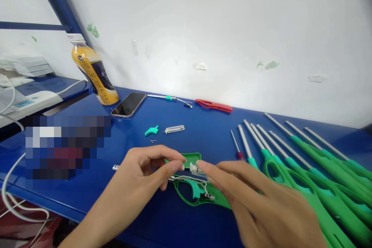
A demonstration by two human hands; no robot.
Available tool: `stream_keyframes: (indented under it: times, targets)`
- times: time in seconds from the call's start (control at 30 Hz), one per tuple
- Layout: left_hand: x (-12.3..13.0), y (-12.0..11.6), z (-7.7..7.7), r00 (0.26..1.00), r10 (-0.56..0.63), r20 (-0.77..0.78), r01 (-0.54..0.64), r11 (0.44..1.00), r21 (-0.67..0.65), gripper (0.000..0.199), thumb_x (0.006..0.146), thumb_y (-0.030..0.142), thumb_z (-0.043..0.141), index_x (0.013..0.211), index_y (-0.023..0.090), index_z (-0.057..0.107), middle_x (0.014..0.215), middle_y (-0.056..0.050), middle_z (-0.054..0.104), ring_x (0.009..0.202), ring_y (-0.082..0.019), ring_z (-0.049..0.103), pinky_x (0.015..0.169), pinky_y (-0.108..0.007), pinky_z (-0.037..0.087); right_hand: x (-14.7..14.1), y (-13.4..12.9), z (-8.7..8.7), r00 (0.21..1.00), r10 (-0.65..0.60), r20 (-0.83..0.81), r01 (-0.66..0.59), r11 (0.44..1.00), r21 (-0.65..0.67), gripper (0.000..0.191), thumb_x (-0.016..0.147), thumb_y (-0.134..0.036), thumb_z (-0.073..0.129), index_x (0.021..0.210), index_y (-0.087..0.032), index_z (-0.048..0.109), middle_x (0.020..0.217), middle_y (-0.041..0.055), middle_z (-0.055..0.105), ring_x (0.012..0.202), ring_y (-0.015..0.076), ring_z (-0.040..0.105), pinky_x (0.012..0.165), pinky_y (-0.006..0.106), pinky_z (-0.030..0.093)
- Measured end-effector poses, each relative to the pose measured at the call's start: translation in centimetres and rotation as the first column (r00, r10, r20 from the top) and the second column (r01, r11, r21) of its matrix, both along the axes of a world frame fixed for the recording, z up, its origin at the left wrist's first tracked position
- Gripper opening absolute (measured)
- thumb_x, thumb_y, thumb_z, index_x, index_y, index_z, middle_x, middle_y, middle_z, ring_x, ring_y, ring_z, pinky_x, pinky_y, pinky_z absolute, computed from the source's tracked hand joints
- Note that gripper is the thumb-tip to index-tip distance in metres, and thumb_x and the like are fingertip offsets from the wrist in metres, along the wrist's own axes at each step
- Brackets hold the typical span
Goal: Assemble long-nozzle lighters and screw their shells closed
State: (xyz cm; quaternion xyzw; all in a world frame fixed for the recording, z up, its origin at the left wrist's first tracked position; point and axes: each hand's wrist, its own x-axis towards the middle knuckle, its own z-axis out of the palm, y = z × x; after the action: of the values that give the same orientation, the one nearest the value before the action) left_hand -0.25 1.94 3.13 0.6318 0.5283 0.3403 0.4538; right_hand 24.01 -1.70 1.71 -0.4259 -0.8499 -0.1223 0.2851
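My left hand (145,170) is closed, thumb and forefinger pinching a small white piece (183,167) too small to name. Opposite it, my right hand (258,190) is closed around a clear plastic fuel tank (196,169) with a whitish end fitting. The pinched piece and the fitting face each other with a small gap. Under both hands lies an opened green lighter shell (186,202), with a turquoise trigger (195,189) and white wires (205,186) inside. Another green shell part (192,157) shows behind my fingers.
Several green long-nosed lighters (293,174) lie at the right beside a screwdriver (240,155). Toward the wall are a loose trigger (152,130), another clear tank (174,129), a metal tube (159,96) and a red shell (213,106). A phone (129,104) and drink bottle (94,71) stand left.
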Motion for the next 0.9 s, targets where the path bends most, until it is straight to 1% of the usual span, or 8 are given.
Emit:
stream_keyframes:
  times: [0.2,0.37,0.43,0.53,0.63,0.7,0.8,0.9]
  targets:
    - [-0.1,-0.3,-0.6,0.998,-0.005,0.059,0.008,0.999,-0.047,0.035,0.093,0.057,0.076,0.096,0.023,0.082,0.083,-0.001,0.075,0.063,-0.011,0.055,0.056,-0.021,0.043,0.0,0.0,-0.3,1.000,0.028,-0.008,-0.028,0.999,-0.029,0.064,0.090,-0.002,0.055,0.143,-0.037,0.065,0.112,-0.0096,0.079,0.072,0.0068,0.077,0.048,0.023,0.049]
    - [0.1,-0.6,-0.6,0.976,-0.038,0.212,0.058,0.994,-0.089,0.030,0.093,0.053,0.080,0.094,0.023,0.077,0.078,0.002,0.066,0.061,-0.007,0.048,0.053,-0.017,0.038,0.2,0.1,-0.5,0.999,0.045,0.018,-0.044,0.997,-0.060,0.066,0.091,-0.002,0.056,0.148,-0.036,0.063,0.114,-0.0079,0.079,0.073,0.0068,0.077,0.052,0.020,0.052]
    - [0.2,-0.6,-0.6,0.948,-0.018,0.318,0.075,0.983,-0.167,0.032,0.089,0.052,0.085,0.095,0.023,0.074,0.076,0.004,0.061,0.059,-0.006,0.044,0.048,-0.014,0.032,0.3,0.0,-0.5,0.999,0.049,0.024,-0.047,0.996,-0.076,0.064,0.093,-0.003,0.057,0.148,-0.036,0.062,0.115,-0.0074,0.080,0.075,0.0074,0.077,0.054,0.019,0.053]
    - [0.3,-0.7,-0.7,0.880,0.044,0.473,0.132,0.934,-0.333,0.039,0.083,0.052,0.091,0.099,0.024,0.069,0.076,0.005,0.056,0.053,-0.003,0.033,0.041,-0.013,0.017,0.4,-0.1,-0.7,0.996,0.074,0.040,-0.070,0.993,-0.096,0.063,0.094,-0.005,0.056,0.150,-0.034,0.061,0.117,-0.0057,0.080,0.074,0.0084,0.077,0.061,0.018,0.057]
    - [0.4,-0.8,-0.7,0.812,0.080,0.578,0.192,0.899,-0.394,0.040,0.082,0.046,0.093,0.098,0.022,0.065,0.077,0.005,0.058,0.051,-0.001,0.027,0.039,-0.013,0.011,0.3,-0.1,-0.8,0.994,0.099,0.044,-0.093,0.989,-0.117,0.063,0.096,-0.005,0.056,0.153,-0.033,0.058,0.114,-0.0057,0.080,0.071,0.0081,0.076,0.065,0.017,0.059]
    - [0.4,-0.9,-0.8,0.795,0.083,0.601,0.208,0.893,-0.399,0.041,0.082,0.044,0.094,0.097,0.021,0.063,0.078,0.005,0.058,0.052,-0.001,0.026,0.040,-0.012,0.012,0.2,0.0,-0.6,0.993,0.108,0.051,-0.102,0.989,-0.107,0.058,0.100,-0.009,0.053,0.152,-0.033,0.058,0.108,-0.0060,0.079,0.068,0.0079,0.075,0.062,0.017,0.058]
    - [0.4,-1.1,-0.9,0.792,0.089,0.604,0.215,0.886,-0.412,0.043,0.083,0.045,0.094,0.094,0.021,0.060,0.078,0.005,0.059,0.051,0.000,0.025,0.042,-0.013,0.011,0.2,0.2,-0.5,0.988,0.118,0.103,-0.114,0.993,-0.043,0.044,0.108,-0.015,0.044,0.144,-0.030,0.064,0.095,-0.0046,0.077,0.061,0.0086,0.072,0.049,0.020,0.051]
    - [0.5,-1.2,-0.9,0.796,0.085,0.599,0.199,0.898,-0.393,0.046,0.081,0.047,0.094,0.090,0.020,0.058,0.070,0.007,0.057,0.047,0.001,0.027,0.044,-0.015,0.010,0.2,0.2,-0.7,0.987,0.103,0.122,-0.099,0.994,-0.039,0.041,0.111,-0.019,0.041,0.136,-0.033,0.070,0.084,-0.0046,0.074,0.053,0.0075,0.066,0.044,0.020,0.046]
